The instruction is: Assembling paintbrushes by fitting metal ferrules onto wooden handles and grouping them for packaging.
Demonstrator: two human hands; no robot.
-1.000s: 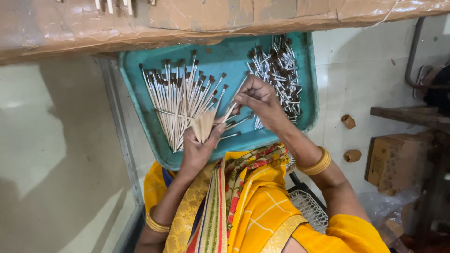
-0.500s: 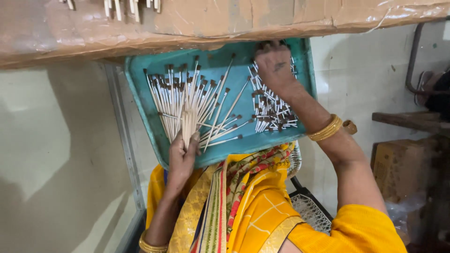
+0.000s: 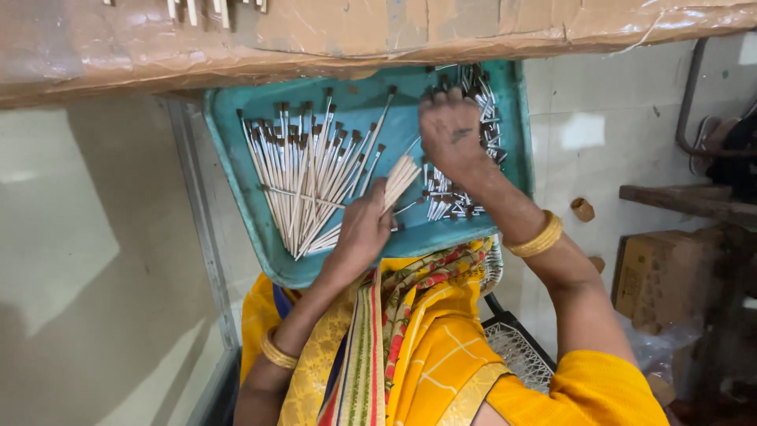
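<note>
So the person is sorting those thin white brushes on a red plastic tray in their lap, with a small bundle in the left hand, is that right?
Not quite: the tray is teal, not red. The head view shows the teal plastic tray on the lap, loaded with thin white dark-tipped brushes. The left hand does hold a small bundle of pale brush sticks, and the right hand rests on the pile on the tray's other side.

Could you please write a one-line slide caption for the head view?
Left hand grips a bundle of sticks while the right hand rests on metal-tipped pieces in a teal tray.
</note>
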